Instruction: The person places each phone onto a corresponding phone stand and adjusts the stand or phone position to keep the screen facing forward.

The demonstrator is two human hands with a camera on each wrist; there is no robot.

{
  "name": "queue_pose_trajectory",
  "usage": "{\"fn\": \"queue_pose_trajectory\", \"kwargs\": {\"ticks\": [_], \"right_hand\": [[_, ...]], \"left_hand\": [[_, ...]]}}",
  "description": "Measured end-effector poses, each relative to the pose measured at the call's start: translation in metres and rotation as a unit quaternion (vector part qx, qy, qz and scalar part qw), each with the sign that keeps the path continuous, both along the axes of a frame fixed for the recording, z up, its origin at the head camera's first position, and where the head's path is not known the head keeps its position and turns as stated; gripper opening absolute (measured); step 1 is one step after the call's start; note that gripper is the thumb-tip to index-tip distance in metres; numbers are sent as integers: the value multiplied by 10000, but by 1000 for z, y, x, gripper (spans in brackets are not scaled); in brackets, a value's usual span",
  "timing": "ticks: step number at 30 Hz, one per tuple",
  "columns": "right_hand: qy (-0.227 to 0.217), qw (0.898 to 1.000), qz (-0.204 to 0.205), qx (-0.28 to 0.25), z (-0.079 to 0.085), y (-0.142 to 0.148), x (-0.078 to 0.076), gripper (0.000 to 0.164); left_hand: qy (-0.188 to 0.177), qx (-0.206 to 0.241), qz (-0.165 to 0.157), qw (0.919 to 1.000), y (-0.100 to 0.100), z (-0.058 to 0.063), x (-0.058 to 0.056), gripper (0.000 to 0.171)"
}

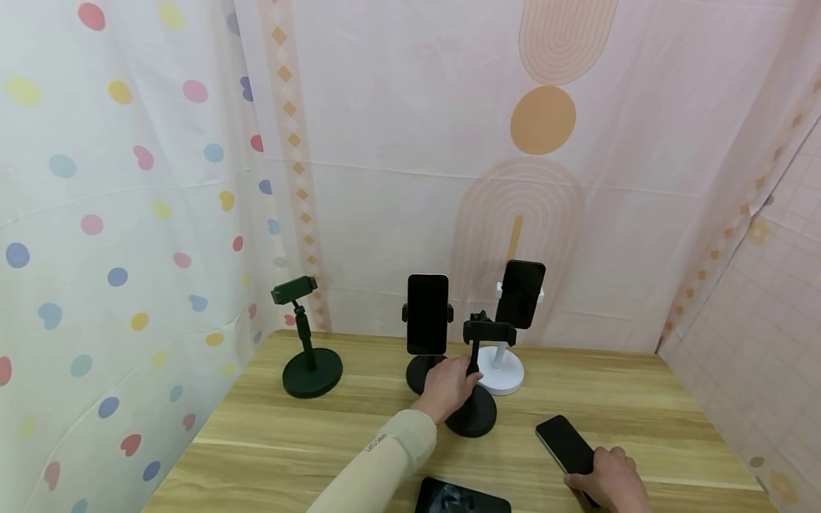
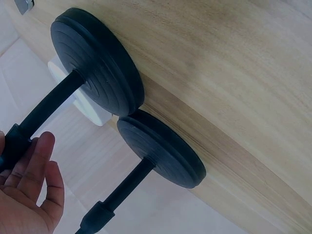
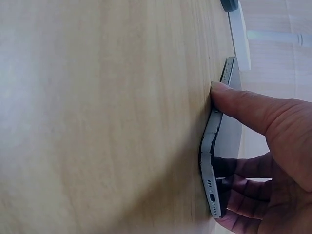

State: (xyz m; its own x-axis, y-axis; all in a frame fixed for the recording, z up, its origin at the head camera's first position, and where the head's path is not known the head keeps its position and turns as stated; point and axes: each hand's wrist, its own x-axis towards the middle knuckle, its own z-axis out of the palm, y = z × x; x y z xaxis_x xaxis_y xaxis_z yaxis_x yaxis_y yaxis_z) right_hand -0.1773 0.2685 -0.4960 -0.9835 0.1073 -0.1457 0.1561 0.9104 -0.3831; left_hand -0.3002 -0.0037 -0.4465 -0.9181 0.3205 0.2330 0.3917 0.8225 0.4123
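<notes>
My left hand [image 1: 447,387] grips the stem of a black phone stand [image 1: 473,413], whose round base is on the wooden table and whose holder carries no phone. In the left wrist view, the fingers [image 2: 35,168] and thumb are around the collar on that stem. At the right, my right hand [image 1: 614,479] holds a dark phone [image 1: 564,440] by its near end, screen up. The right wrist view has the thumb [image 3: 243,105] on one long edge of this phone [image 3: 208,146] and the other fingers across by its far side. It lies on or just above the tabletop; I cannot tell which.
Close behind the gripped stand are another black stand with an upright phone [image 1: 427,313] and a white stand [image 1: 502,372] bearing a tilted phone [image 1: 521,293]. A dark green stand [image 1: 312,373] is at the back left. A black tablet-like device [image 1: 462,496] lies at the front edge.
</notes>
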Motion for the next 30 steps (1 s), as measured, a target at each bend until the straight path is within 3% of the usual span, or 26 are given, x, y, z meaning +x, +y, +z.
{"fn": "queue_pose_trajectory", "kwargs": {"ticks": [22, 30], "right_hand": [[149, 9996, -227, -90, 5, -6, 5, 67], [589, 9972, -422, -180, 10, -15, 3, 62]], "left_hand": [[-52, 85, 33, 9999, 1, -2, 0, 19], [14, -47, -21, 10000, 1, 0, 1, 19]]}}
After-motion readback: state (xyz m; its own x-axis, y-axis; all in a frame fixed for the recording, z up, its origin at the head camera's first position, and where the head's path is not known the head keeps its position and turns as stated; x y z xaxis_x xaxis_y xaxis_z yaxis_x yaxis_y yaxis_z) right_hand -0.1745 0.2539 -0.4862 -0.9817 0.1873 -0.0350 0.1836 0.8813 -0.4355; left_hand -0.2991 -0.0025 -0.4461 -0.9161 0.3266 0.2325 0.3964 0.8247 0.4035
